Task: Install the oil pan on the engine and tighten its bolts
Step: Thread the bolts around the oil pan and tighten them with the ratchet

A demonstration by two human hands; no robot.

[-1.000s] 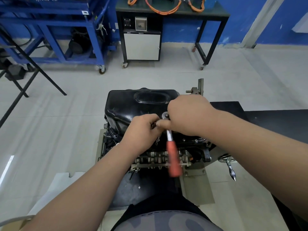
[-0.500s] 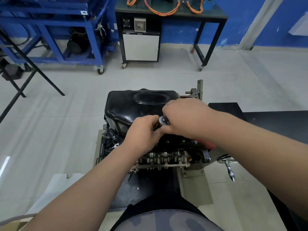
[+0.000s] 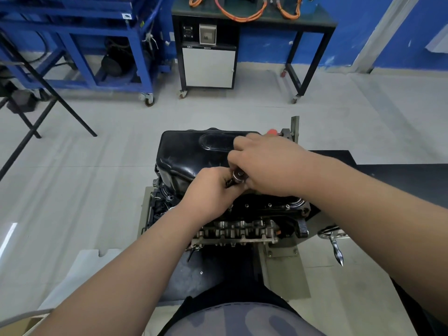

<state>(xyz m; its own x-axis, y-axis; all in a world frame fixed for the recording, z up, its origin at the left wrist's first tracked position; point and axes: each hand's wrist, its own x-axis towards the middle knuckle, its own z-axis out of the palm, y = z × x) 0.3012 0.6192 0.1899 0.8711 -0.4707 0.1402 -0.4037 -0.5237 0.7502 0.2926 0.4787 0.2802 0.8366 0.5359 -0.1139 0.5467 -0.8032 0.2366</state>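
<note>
**Oil pan [image 3: 189, 156] seated on engine, ratchet worked at its near edge**

Oil pan is seen at frame centre, black and glossy, set on top of the engine [image 3: 254, 214], which is mounted on a stand [image 3: 281, 253]. A row of small bolts [image 3: 269, 204] is noted along the dark flange just below the pan, lower right of the hands.

A ratchet [image 3: 238, 175] is held at the pan's near edge. Its round chrome head is visible between the two hands. The orange end of its handle is seen poking out past the knuckles toward the upper right.

- Right hand [image 3: 269, 166]: fingers are wrapped over the ratchet handle, which is mostly hidden by the hand.
- Left hand [image 3: 213, 187]: fingers are curled in tight against the ratchet head, pinching at it from the left. Whether a socket is also gripped beneath cannot be told.

A chrome crank handle [image 3: 335, 248] is seen hanging at the stand's right side.

Surroundings on the grey floor [image 3: 72, 190]:

- A blue cart [image 3: 80, 44] is noted in the upper left.
- A black table [image 3: 310, 23] carrying orange cables [image 3: 242, 18] is seen at upper centre.
- A white cabinet [image 3: 208, 67] is set under that table.
</note>
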